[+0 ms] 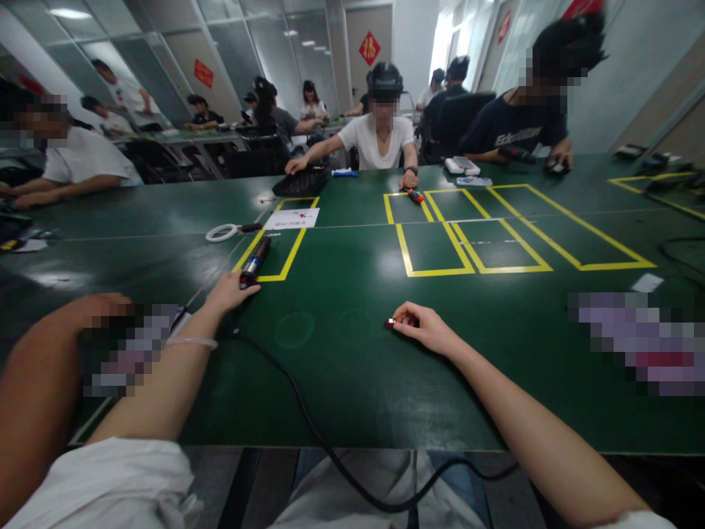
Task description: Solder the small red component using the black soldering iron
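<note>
My left hand [225,292] rests by the near end of a black cylindrical tool [255,261] with a blue-and-silver band, which lies slanted over a yellow taped outline. Its thumb is stretched out to the right, apart from the fingers; some fingers are hidden. Low over the green table [341,404], or on it, my right hand [423,327] is closed in a pinch on a small red and white piece [390,322]. Most of that piece is covered by fingertips, so its kind does not show.
A black cable [300,397] runs from near my left wrist over the table edge. Beyond lie a white card [291,218], a white ring [221,233] and a black tray [300,181]. Across, a person's hand [408,178] touches a red-black tool [416,196]. Another person's arm [41,367] reaches in left.
</note>
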`<state>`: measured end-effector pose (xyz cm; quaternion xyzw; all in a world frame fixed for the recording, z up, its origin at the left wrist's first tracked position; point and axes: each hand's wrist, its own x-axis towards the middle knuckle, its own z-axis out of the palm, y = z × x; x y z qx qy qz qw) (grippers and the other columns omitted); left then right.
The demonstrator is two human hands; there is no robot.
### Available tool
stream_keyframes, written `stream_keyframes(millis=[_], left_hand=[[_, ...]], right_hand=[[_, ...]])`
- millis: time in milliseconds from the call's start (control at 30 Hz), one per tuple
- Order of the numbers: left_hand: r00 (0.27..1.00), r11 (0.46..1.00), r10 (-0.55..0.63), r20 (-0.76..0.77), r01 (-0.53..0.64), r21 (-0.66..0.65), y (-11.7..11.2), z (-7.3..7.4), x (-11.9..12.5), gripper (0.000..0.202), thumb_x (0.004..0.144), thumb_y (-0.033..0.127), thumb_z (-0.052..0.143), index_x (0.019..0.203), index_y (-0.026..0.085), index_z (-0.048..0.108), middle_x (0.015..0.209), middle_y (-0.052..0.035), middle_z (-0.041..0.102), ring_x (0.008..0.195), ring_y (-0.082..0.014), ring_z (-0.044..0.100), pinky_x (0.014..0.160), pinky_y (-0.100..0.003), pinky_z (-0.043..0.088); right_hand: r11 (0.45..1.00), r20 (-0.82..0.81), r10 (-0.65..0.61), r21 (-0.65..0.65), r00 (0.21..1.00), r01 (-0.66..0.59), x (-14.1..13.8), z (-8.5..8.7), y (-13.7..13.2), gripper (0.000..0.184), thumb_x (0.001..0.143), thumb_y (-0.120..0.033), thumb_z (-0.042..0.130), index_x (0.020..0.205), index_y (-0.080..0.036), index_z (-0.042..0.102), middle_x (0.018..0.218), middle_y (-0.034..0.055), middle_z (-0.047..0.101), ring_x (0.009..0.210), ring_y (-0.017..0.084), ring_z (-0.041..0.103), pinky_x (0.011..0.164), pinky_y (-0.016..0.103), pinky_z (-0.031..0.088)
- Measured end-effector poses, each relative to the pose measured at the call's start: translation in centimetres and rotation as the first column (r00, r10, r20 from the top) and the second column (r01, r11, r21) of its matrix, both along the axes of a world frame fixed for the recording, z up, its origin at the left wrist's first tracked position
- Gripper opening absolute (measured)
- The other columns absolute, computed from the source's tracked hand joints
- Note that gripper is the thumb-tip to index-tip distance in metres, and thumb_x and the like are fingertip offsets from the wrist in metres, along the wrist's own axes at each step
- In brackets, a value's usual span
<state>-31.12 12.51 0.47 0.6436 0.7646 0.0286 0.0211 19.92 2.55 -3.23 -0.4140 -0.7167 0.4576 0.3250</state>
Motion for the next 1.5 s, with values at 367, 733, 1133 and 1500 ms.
stream_keyframes(millis=[367, 733, 1133, 1500], left_hand=[[0.997, 0.999, -0.014, -0.069, 0.011, -0.046, -1.6, 0.8, 3.5, 0.063, 0.085, 0.048, 0.057, 0.134, 0.009, 0.050, 0.130, -0.0182, 0.052, 0.116, -0.0301, 0.054, 0.097, -0.037, 0.046], [0.995, 0.995, -0.090, -0.036, 0.091, 0.030, -6.2, 0.3, 16.3, 0.059, 0.086, 0.053, 0.052, 0.134, 0.019, 0.049, 0.130, -0.0154, 0.051, 0.108, -0.0325, 0.061, 0.084, -0.041, 0.053], [0.904, 0.901, -0.425, 0.047, 0.417, 0.123, -10.8, 0.2, 29.9, 0.054, 0.086, 0.044, 0.060, 0.130, 0.017, 0.049, 0.121, -0.0153, 0.055, 0.102, -0.0288, 0.062, 0.084, -0.036, 0.049], [0.854, 0.864, -0.500, 0.140, 0.481, 0.149, -12.0, -0.5, 31.9, 0.060, 0.085, 0.042, 0.061, 0.137, 0.018, 0.044, 0.124, -0.0150, 0.055, 0.107, -0.0299, 0.060, 0.090, -0.037, 0.047]], right_hand=[[1.000, 0.007, 0.013, 0.014, 1.000, -0.013, -0.1, -0.1, 0.0, 0.027, 0.085, -0.043, 0.066, 0.094, -0.017, 0.064, 0.073, -0.0002, 0.059, 0.066, 0.013, 0.051, 0.062, 0.025, 0.041], [0.999, 0.011, -0.021, 0.047, 1.000, 0.020, -0.1, -0.3, 0.1, 0.026, 0.084, -0.039, 0.066, 0.098, -0.017, 0.064, 0.073, -0.0003, 0.059, 0.064, 0.012, 0.051, 0.061, 0.025, 0.041], [0.983, -0.003, -0.047, 0.175, 0.999, 0.046, 0.0, -0.2, 0.2, 0.017, 0.088, -0.036, 0.061, 0.092, -0.020, 0.061, 0.075, -0.0002, 0.056, 0.066, 0.014, 0.049, 0.064, 0.027, 0.041], [0.957, 0.032, -0.059, 0.285, 0.998, 0.047, 0.3, -0.4, 0.2, 0.010, 0.091, -0.030, 0.056, 0.090, -0.020, 0.058, 0.084, 0.0018, 0.057, 0.070, 0.014, 0.051, 0.068, 0.028, 0.041]])
